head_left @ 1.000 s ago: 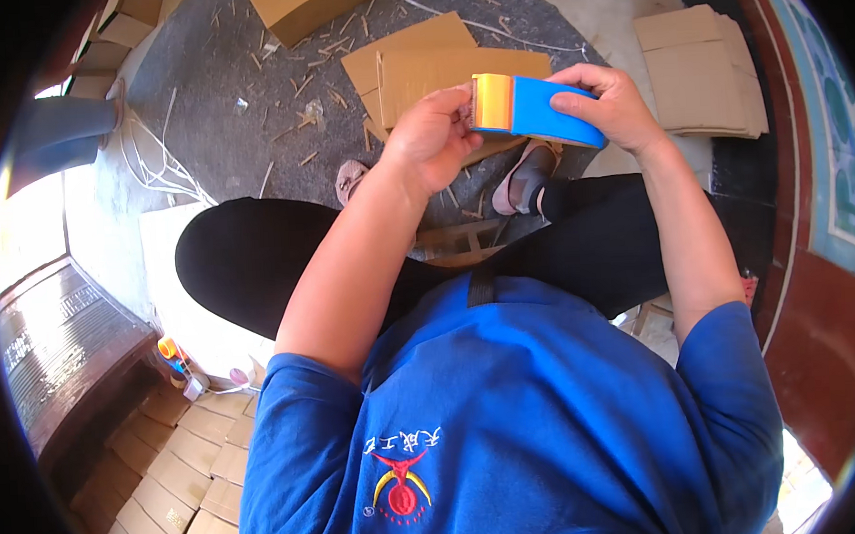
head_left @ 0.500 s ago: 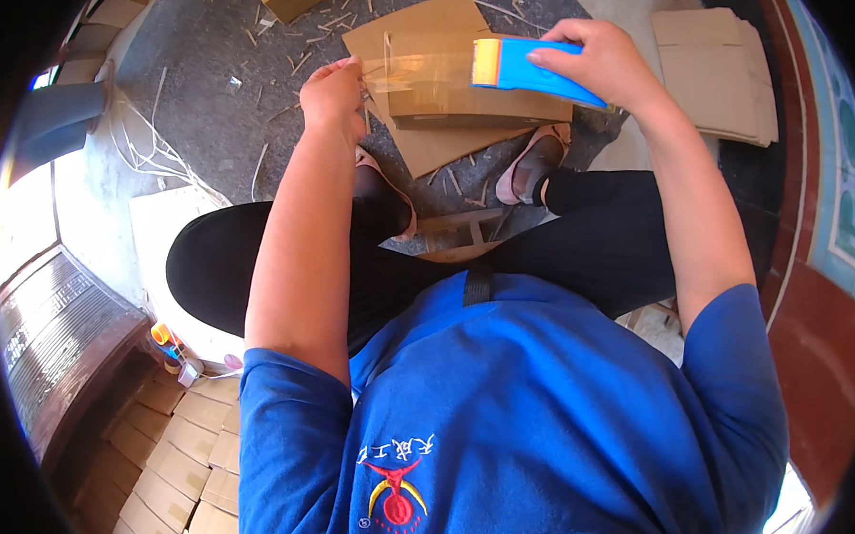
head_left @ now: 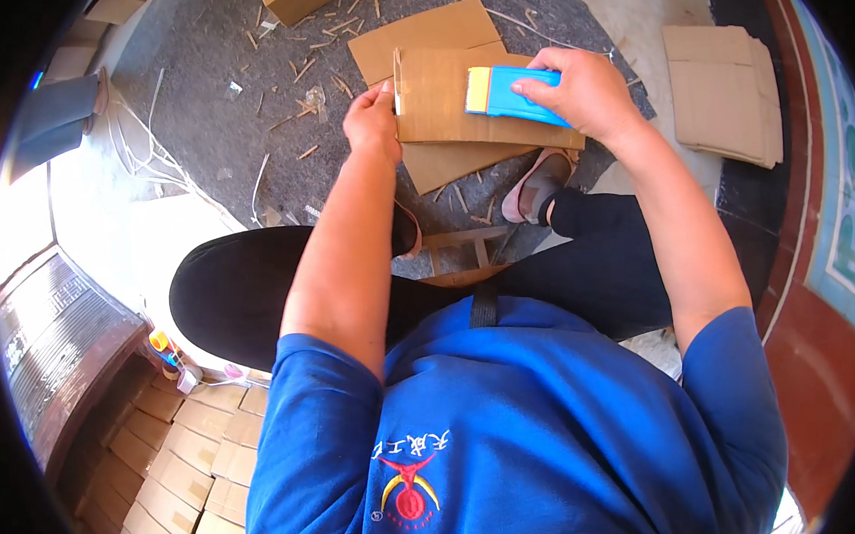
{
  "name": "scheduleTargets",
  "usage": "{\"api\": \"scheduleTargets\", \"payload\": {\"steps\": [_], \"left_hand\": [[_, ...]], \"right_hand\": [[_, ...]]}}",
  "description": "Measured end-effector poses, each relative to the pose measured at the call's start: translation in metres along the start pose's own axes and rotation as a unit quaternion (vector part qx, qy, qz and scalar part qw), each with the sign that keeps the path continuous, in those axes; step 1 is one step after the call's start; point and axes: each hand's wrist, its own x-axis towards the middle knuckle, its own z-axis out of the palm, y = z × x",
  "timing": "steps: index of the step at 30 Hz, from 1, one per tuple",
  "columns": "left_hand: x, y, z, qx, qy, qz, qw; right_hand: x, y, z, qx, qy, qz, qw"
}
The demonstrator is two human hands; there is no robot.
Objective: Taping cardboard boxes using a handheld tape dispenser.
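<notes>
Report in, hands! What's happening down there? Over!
Left hand at left end of cardboard box. Right hand gripping blue-and-yellow tape dispenser over it. Brown scraps off to the left, seemingly not in the way.

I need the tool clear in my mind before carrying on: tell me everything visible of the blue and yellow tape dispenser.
The tape dispenser has a longer, smooth blue body and a shorter yellow end, both plastic-looking. It slants slightly, yellow end to the picture's left, over the cardboard box. The right grip holds the blue part, thumb against it, hiding some of the body. Whether it touches the box, or tape runs from it, I can't tell.
</notes>
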Motion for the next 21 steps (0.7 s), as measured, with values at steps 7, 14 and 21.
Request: {"api": "scheduleTargets", "payload": {"steps": [7, 14, 21], "left_hand": [[0.002, -0.003, -0.026, 0.352, 0.144, 0.103, 0.919], [-0.051, 0.022, 0.051, 0.626, -0.003, 0.42, 0.657], [-0.058, 0.017, 0.053, 0.688, 0.025, 0.365, 0.627]], "right_hand": [[0.001, 0.004, 0.001, 0.013, -0.006, -0.004, 1.0], [0.009, 0.009, -0.001, -0.03, -0.023, -0.027, 0.999], [0.0, 0.055, -0.027, -0.004, -0.108, -0.085, 0.991]]}}
